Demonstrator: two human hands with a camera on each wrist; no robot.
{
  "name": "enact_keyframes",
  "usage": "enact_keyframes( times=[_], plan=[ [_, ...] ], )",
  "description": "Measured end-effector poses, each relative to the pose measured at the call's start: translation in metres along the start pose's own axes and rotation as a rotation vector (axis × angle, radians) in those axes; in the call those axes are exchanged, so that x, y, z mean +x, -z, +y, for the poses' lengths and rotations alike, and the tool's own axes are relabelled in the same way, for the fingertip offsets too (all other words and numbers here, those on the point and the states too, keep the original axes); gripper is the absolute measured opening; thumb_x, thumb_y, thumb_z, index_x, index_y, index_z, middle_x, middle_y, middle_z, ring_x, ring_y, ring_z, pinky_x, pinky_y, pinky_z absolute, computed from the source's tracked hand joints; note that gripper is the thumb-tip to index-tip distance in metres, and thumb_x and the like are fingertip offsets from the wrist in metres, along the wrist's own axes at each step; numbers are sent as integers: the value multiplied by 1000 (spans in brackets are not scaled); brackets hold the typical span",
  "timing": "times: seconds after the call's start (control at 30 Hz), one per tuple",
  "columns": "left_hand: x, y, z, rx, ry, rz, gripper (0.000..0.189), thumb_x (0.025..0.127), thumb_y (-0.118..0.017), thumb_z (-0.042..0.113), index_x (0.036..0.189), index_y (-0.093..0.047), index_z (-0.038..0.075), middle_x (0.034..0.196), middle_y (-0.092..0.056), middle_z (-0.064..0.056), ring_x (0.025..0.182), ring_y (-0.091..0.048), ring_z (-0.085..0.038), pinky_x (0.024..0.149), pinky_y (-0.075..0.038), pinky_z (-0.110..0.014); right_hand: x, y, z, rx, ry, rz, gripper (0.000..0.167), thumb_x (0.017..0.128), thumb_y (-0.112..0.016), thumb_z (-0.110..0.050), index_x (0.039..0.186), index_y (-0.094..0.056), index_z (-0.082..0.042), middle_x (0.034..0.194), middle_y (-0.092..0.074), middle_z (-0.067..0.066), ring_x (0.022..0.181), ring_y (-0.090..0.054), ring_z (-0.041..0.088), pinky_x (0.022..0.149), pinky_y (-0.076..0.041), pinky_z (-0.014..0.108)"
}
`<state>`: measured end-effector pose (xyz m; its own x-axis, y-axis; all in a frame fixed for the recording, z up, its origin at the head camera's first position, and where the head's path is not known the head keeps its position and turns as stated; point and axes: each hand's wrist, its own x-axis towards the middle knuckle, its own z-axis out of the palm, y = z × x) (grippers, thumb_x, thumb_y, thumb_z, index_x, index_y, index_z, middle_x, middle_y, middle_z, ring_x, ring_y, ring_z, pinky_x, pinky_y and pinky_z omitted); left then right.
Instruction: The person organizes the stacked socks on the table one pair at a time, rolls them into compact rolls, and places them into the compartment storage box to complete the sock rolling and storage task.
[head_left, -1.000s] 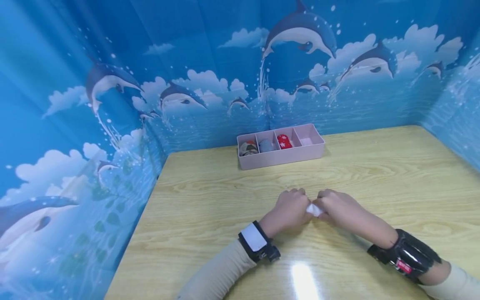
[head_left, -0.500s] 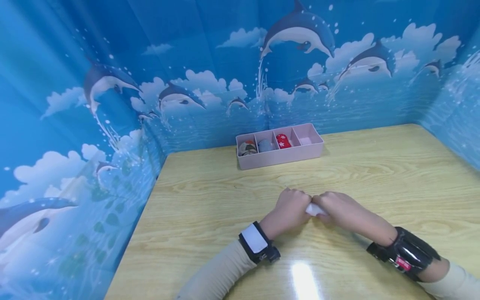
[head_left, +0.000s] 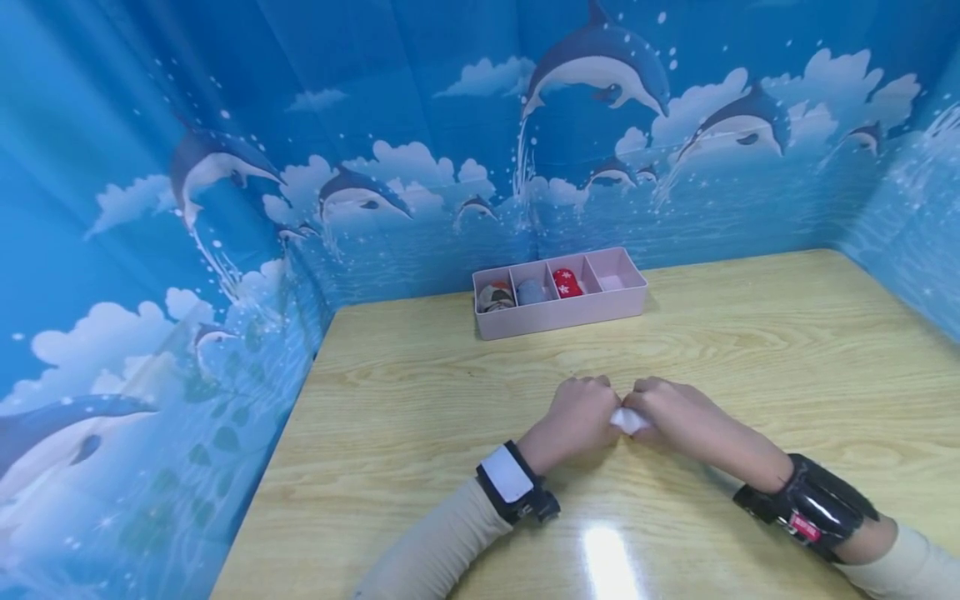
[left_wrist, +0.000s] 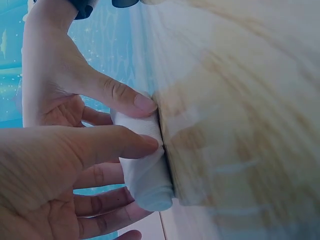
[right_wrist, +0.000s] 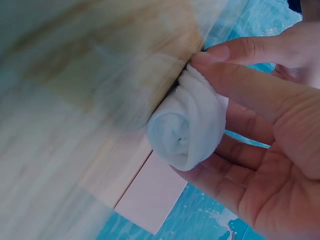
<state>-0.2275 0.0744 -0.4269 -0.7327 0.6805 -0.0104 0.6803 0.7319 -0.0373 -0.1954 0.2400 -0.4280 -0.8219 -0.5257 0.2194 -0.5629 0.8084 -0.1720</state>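
Both hands meet over a rolled-up white cloth (head_left: 628, 420) near the middle of the table. In the left wrist view, my left hand (left_wrist: 55, 175) has its thumb on top of the roll (left_wrist: 145, 170) and its fingers around the far side. My right hand (right_wrist: 270, 135) grips the roll (right_wrist: 187, 120) the same way in the right wrist view, where the coiled end shows. From the head view, my left hand (head_left: 581, 419) and right hand (head_left: 675, 417) hide most of the cloth. The roll lies against the tabletop.
Behind the hands, a pink divided box (head_left: 562, 317) stands near the table's back edge. Its compartments hold a patterned bundle (head_left: 497, 297), a grey-blue bundle (head_left: 532, 292) and a red one with white flowers (head_left: 567, 283); the rightmost holds nothing. Dolphin-print curtains (head_left: 420, 100) surround the table.
The hands stay at nearly the same spot, with small shifts of the fingers. The visible patch of white cloth between them changes shape slightly.
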Motion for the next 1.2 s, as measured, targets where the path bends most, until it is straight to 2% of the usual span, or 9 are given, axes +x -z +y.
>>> enact_keyframes(
  times=[0.13, 0.3, 0.57, 0.87, 1.03, 1.2],
  plan=[
    [0, 1, 0, 12, -4, 13, 15, 86, -78, 36, 87, -75, 21, 87, -66, 6, 70, -53, -7, 59, -38, -22, 0, 2, 0, 7, 5, -2, 11, 76, -82, -6, 81, -74, -12, 72, -62, -3, 63, -53, 5, 56, -46, 22],
    [0, 3, 2, -44, 4, -13, 17, 86, -79, 33, 97, -77, 21, 87, -63, 6, 72, -51, -6, 60, -38, -21, -1, 4, -2, 15, 10, -12, 13, 75, -82, -3, 80, -73, -11, 71, -61, -3, 62, -50, 4, 55, -44, 20],
    [1, 8, 0, -48, -36, 73, 21, 86, -79, 34, 99, -78, 17, 83, -67, 5, 65, -51, -5, 54, -36, -17, 0, 9, -3, 5, 0, -25, 15, 74, -83, -4, 79, -70, -10, 71, -61, -2, 62, -49, 5, 54, -43, 19],
    [0, 13, -4, -66, -47, 98, 20, 82, -81, 34, 95, -77, 19, 81, -65, 6, 66, -51, -5, 57, -36, -18, 1, 14, -4, 17, -1, -29, 15, 75, -81, -4, 82, -69, -9, 72, -60, -3, 63, -49, 6, 56, -43, 22],
    [-5, 23, -7, -110, -25, 127, 21, 82, -82, 36, 96, -78, 21, 81, -66, 8, 66, -51, -4, 58, -36, -17, 0, 22, -7, 28, 6, 6, 17, 77, -81, -7, 89, -69, -8, 75, -60, -4, 65, -49, 5, 56, -44, 22],
    [-7, 42, -12, -137, 0, 162, 25, 82, -82, 36, 103, -79, 22, 83, -67, 8, 68, -52, -4, 61, -36, -17, 5, 37, -10, 25, -1, 52, 19, 79, -81, -7, 95, -70, -6, 77, -61, -2, 66, -49, 6, 57, -45, 23]
  ],
)
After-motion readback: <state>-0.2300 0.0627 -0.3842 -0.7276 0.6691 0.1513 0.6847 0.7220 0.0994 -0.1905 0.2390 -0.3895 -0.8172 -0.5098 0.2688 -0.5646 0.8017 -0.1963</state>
